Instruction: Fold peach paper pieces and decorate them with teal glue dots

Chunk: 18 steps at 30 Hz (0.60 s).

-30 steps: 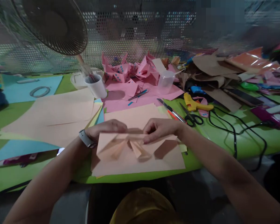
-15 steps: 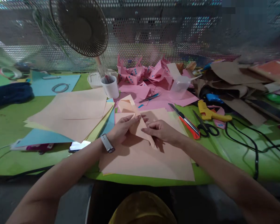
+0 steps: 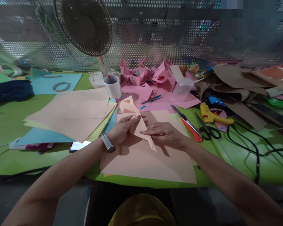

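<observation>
Centre frame: left hand point(image 3: 122, 130) and right hand point(image 3: 163, 134) both pinch the folded peach paper piece point(image 3: 137, 123), fingers closed on its edges, holding it just above the flat peach sheet point(image 3: 151, 163) on the green table point(image 3: 238, 157). Right of the hands: orange utility knife point(image 3: 187, 123), black scissors point(image 3: 208, 129), yellow glue gun point(image 3: 212, 115). White cup point(image 3: 113, 87) and fan point(image 3: 85, 25) sit upper left of centre.

We see the left hand point(image 3: 122, 130) and right hand point(image 3: 163, 134) pinching a folded peach paper piece point(image 3: 135, 121) above a flat peach sheet point(image 3: 146, 163) at the green table's point(image 3: 4, 125) near edge; a box cutter point(image 3: 187, 123) and scissors point(image 3: 208, 129) lie just right, and a white cup point(image 3: 113, 88) stands beyond.
</observation>
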Each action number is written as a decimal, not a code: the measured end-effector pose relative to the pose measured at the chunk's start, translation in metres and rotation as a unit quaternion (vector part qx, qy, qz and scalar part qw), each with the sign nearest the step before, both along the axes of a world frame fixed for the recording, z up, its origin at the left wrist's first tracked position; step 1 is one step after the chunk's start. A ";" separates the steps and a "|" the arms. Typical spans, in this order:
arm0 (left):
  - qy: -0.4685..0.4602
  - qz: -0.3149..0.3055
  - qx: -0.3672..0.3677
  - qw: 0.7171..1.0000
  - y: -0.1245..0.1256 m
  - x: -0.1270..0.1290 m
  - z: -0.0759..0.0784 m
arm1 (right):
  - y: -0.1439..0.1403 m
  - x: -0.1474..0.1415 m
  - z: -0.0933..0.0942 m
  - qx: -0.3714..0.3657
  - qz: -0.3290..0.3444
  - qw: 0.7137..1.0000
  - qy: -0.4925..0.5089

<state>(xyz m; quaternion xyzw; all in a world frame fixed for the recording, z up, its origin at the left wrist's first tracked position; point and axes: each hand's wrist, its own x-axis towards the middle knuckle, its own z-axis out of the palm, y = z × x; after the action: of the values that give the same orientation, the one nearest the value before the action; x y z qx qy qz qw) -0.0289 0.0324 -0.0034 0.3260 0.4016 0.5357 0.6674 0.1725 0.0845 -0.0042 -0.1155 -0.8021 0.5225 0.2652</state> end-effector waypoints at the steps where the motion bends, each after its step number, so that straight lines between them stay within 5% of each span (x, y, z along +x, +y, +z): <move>1: -0.003 -0.004 -0.002 1.000 0.000 0.000 -0.001 | 0.001 0.000 -0.001 -0.004 0.002 1.000 0.004; 9: -0.018 -0.019 -0.009 1.000 -0.002 0.000 -0.005 | 0.000 -0.002 0.002 -0.041 0.006 0.999 0.008; 18: -0.004 -0.010 -0.015 1.000 -0.003 0.005 -0.002 | 0.002 -0.008 -0.005 -0.061 -0.088 0.994 0.035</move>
<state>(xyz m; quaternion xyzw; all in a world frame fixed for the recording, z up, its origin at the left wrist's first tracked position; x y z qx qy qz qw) -0.0235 0.0295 -0.0058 0.3176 0.4035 0.5246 0.6791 0.1643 0.0868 -0.0091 -0.1830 -0.7456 0.5490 0.3305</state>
